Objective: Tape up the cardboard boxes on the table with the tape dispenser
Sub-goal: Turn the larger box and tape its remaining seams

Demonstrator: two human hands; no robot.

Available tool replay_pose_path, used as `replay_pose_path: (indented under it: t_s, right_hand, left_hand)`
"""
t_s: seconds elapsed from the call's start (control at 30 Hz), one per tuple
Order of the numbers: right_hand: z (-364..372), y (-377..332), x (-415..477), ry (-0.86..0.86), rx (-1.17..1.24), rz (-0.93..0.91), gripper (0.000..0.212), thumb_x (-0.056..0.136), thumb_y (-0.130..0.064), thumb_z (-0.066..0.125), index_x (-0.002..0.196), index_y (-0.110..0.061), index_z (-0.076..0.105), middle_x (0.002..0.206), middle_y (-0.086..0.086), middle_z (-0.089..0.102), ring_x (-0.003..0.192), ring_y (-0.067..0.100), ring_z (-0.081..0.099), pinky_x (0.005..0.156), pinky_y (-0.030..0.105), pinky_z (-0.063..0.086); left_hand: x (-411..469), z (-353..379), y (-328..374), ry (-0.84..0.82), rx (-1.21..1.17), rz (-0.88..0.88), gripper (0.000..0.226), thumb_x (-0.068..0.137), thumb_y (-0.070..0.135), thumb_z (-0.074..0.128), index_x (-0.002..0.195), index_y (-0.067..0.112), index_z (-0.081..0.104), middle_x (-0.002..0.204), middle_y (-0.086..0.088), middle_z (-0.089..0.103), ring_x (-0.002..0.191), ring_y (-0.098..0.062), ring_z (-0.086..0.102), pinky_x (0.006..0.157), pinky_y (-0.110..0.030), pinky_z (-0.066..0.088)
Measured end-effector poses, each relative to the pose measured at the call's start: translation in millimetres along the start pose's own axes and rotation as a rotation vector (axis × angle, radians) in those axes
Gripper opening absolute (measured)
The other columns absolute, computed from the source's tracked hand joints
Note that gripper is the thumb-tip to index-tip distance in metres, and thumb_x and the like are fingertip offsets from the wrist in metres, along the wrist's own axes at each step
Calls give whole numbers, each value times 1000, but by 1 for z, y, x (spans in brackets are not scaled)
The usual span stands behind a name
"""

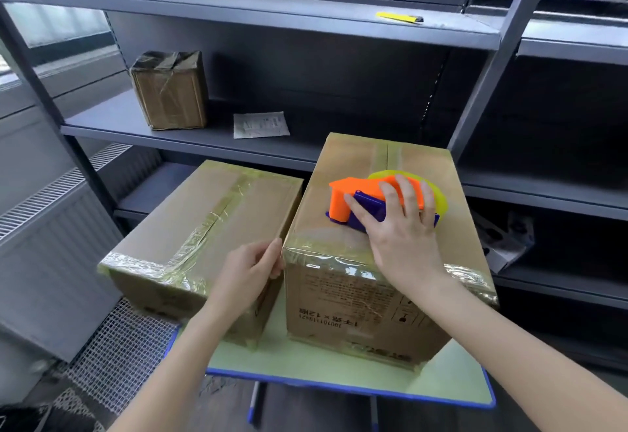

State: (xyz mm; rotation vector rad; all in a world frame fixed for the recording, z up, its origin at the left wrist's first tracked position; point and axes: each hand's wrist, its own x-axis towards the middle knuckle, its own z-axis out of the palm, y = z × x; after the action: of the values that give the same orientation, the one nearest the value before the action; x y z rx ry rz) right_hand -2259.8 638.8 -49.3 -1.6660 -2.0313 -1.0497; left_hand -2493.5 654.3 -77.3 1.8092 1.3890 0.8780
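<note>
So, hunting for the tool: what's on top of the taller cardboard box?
An orange and purple tape dispenser with a yellow roll, gripped by the right hand. Beneath them, the taller cardboard box is covered.

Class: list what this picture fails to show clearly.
Head view:
1. Tape end of dispenser: under right hand.
2. Near right corner of left box: behind left hand.
3. Print on slip: too small.
4. Identity of yellow item, top shelf: too small.
</note>
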Motion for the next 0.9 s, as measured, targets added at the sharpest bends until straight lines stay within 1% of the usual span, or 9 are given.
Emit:
replay_pose_path:
  t_s: [0.07, 0.13, 0.23, 0.3, 0.37, 0.5, 0.67, 0.73, 0.9]
  right_hand:
    - [-7, -15, 6, 89, 132, -58, 48, 74, -3, 61, 121, -14, 65, 110, 21, 59, 109, 37, 42, 98, 48, 29]
    - [-11, -32, 14, 79, 320, -129, 46, 69, 4, 66, 114, -5, 67, 92, 17, 60, 90, 32, 49, 82, 41, 42]
    - [-12, -48, 31, -217, 547, -192, 50, 78, 1, 67, 127, -5, 59, 80, 9, 53, 72, 22, 50, 62, 33, 49]
    - [-5, -51, 40, -433, 619, -195, 45, 96, -13, 51, 140, -13, 45, 88, 5, 49, 77, 13, 42, 65, 27, 42]
    - [5, -51, 42, -491, 691, -203, 42, 101, -21, 42, 142, -15, 42, 91, 1, 45, 80, 10, 37, 68, 23, 32]
    - [9, -55, 39, -484, 681, -249, 43, 99, -30, 44, 137, -10, 49, 90, 0, 44, 85, 11, 37, 74, 24, 32]
    - [7, -55, 39, -520, 623, -319, 64, 93, -47, 49, 145, -12, 36, 97, -4, 38, 90, 8, 32, 79, 20, 30]
    - [6, -55, 39, -518, 621, -333, 64, 93, -45, 50, 145, -11, 35, 98, -4, 36, 90, 9, 30, 80, 20, 29]
    - [6, -56, 38, -500, 587, -379, 60, 95, -38, 51, 144, -7, 35, 112, 5, 49, 100, 17, 41, 88, 26, 35]
  left_hand:
    - [1, -1, 0, -19, -28, 7, 41, 98, 29, 44, 65, 15, 63, 59, 6, 63, 54, 2, 55, 59, -10, 40]
    - [3, -2, 0, -33, -67, 10, 39, 97, 28, 45, 65, 17, 65, 57, 9, 64, 58, 1, 58, 61, -8, 41]
    - [6, -3, 2, -72, -55, 14, 37, 95, 31, 50, 67, 16, 67, 60, 7, 67, 60, -4, 61, 63, -14, 45]
    - [8, -3, 2, -92, -27, 26, 35, 92, 34, 55, 67, 14, 69, 63, -1, 68, 63, -16, 63, 66, -29, 50]
    - [10, -3, 1, -94, 9, 36, 29, 88, 34, 62, 67, 15, 69, 65, -2, 68, 66, -19, 64, 70, -36, 52]
    - [11, -3, -7, -80, -19, 75, 16, 84, 26, 68, 70, 19, 69, 65, 4, 69, 63, -15, 62, 71, -35, 53]
    - [15, 0, -33, 80, 263, 364, 47, 82, 58, 52, 59, 17, 50, 51, 8, 47, 48, -13, 39, 47, -23, 32]
    - [19, 4, -39, 145, 285, 432, 41, 83, 51, 49, 59, 18, 46, 52, 9, 39, 50, -8, 31, 46, -19, 23]
    - [21, 20, -51, 113, 77, 450, 25, 90, 33, 48, 70, 20, 41, 63, 2, 42, 60, -9, 36, 56, -16, 29]
